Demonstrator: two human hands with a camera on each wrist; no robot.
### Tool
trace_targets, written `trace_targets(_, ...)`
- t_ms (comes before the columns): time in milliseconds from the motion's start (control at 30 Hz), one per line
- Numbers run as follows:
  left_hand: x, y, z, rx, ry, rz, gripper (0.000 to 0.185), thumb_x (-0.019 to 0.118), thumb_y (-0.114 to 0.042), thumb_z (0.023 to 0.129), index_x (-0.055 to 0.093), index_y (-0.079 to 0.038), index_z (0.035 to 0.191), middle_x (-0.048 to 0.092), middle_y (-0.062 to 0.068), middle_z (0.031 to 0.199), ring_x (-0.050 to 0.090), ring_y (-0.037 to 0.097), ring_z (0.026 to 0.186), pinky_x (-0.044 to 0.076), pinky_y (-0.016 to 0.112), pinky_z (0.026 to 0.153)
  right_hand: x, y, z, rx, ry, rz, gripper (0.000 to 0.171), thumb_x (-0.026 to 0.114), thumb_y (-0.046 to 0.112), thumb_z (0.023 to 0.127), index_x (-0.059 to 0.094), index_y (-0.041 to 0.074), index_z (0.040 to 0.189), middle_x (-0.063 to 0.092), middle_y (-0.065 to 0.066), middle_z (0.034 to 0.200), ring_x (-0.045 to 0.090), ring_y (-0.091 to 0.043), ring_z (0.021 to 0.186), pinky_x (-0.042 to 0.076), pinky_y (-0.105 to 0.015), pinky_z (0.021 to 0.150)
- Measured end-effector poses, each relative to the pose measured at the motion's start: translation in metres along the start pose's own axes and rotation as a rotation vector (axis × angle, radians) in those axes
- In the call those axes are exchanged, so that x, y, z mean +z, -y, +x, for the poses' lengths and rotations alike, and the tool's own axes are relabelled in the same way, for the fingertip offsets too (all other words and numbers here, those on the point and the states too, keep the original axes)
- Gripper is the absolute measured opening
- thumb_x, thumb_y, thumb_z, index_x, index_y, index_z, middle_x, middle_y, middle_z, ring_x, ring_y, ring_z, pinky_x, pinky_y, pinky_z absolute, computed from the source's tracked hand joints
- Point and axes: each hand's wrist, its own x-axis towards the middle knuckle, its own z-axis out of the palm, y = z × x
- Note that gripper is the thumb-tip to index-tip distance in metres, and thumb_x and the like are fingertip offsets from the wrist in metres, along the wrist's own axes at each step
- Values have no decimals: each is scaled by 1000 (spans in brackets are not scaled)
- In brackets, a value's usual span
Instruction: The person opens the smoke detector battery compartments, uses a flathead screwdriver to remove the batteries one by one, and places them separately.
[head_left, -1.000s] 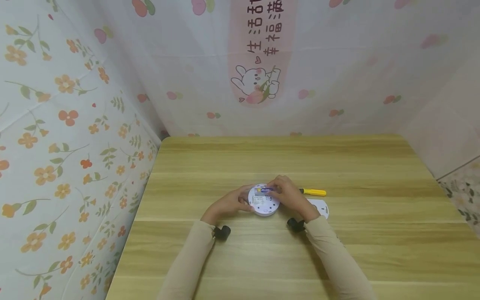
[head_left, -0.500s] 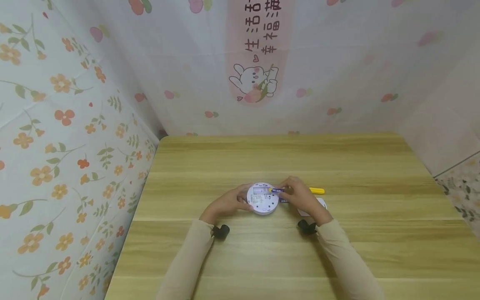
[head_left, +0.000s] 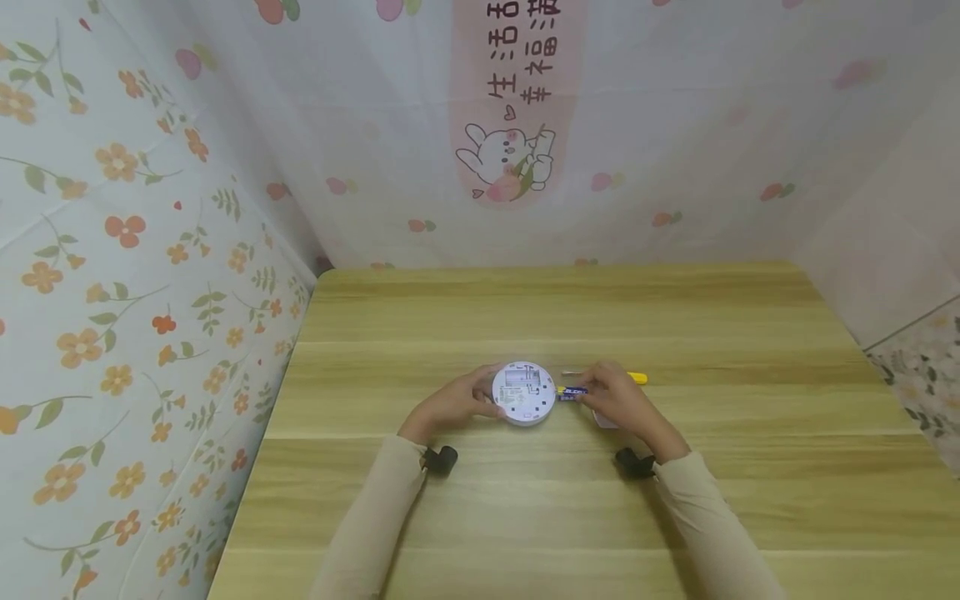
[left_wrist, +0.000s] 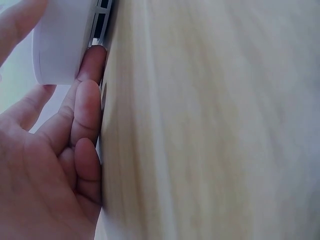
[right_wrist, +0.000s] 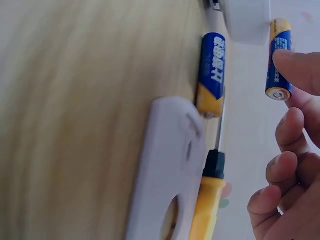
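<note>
Right hand [head_left: 626,404] pulled 1 blue AA battery [right_wrist: 278,59] out of the round white plastic detector [head_left: 524,392], grip pinching it just right, long axis toward the compartment; left hand [head_left: 450,406] clasps the detector on the wooden surface [head_left: 675,317].

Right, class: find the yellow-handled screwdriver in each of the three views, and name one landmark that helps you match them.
Head view: the yellow-handled screwdriver lies on the table beyond the right hand.
Left wrist view: not in it.
Right wrist view: bottom centre, beside the flat white cover.
Shared landmark: the round white plastic device, top left in the left wrist view, top edge in the right.
</note>
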Motion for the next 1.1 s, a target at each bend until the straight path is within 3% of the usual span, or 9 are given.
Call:
trace_targets(333,-2,1,2,1,3,-12,83,79,-27,80,34,-30,150,65,7,119,59,16,97,46,33,89,2,-9,-10,26,73,-23,6,71,5,82,69,8,87,61,-4,90,51,-14,80,42,-25,70)
trace_targets(1100,0,1,0,5,-16,10,83,79,-28,79,35,-28,150,67,5,115,58,16,93,46,32,86,6,-9,-12,2,81,-208,7,73,11,81,71,11,88,63,0,90,52,-16,84,42,-35,77)
